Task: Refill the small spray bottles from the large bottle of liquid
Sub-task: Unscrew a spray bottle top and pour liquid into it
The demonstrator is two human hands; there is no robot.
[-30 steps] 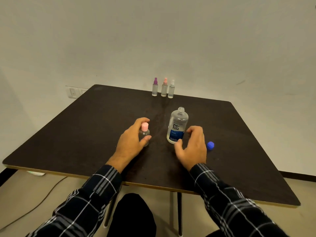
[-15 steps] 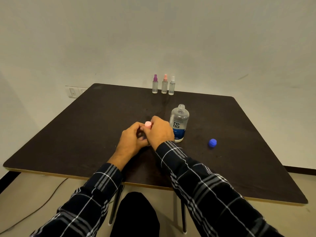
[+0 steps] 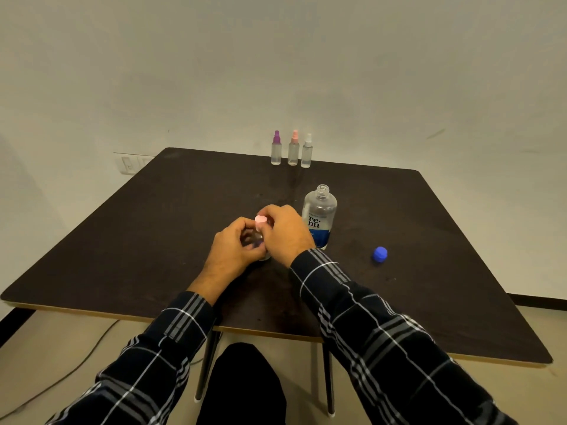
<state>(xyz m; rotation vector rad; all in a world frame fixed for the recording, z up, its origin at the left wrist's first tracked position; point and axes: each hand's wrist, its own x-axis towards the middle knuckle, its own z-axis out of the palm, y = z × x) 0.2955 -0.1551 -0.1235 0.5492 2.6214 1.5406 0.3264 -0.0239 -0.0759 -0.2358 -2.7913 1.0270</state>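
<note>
Brought over from the large bottle [image 3: 319,216], the right hand [image 3: 285,233] is pinched on the pink cap [image 3: 260,220]; the small bottle [image 3: 257,238] is gripped by the left hand [image 3: 234,250].

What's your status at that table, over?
Left hand grips the small bottle, right hand pinches its pink cap. Large bottle upright, uncapped, close beside the right hand. Blue cap lies apart on the table; nothing in the way.

Can barely see the small bottle [image 3: 265,257]: the left hand [image 3: 236,243] wraps its body and the right hand [image 3: 283,233] pinches the pink cap [image 3: 260,220]. That right hand also blocks a lower label corner of the large bottle [image 3: 319,210]. Fill levels in the far spray bottles [image 3: 293,150] are too small to tell. Both sleeves [image 3: 383,348] run off the bottom edge.
</note>
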